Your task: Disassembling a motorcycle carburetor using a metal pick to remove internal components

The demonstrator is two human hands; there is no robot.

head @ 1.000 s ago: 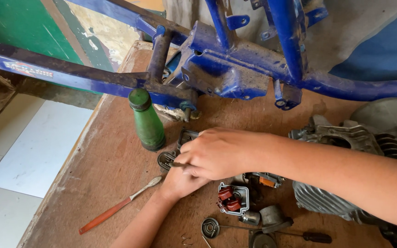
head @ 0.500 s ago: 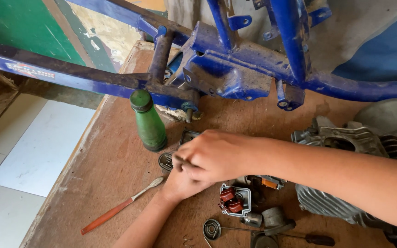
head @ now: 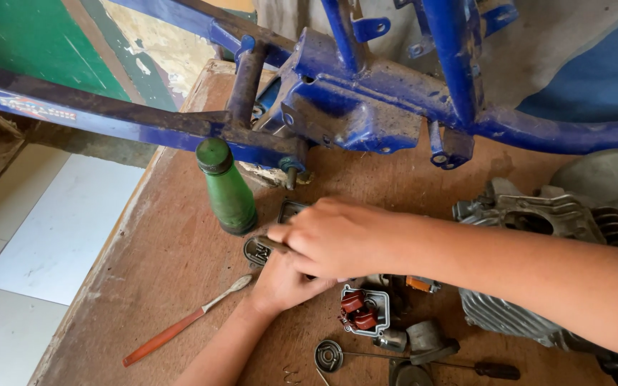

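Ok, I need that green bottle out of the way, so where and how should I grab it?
Probably around the green bottle's slim neck just below the cap, coming from the left, the open tabletop side. It stands upright on the wooden table, the blue frame crowds it from behind, and the right hand sits to its right.

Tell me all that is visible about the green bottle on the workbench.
The green bottle stands upright on the brown wooden workbench, just in front of the blue metal frame. It looks like plastic, dusty and worn, with a closed green cap. The right hand works close beside it, without touching it.
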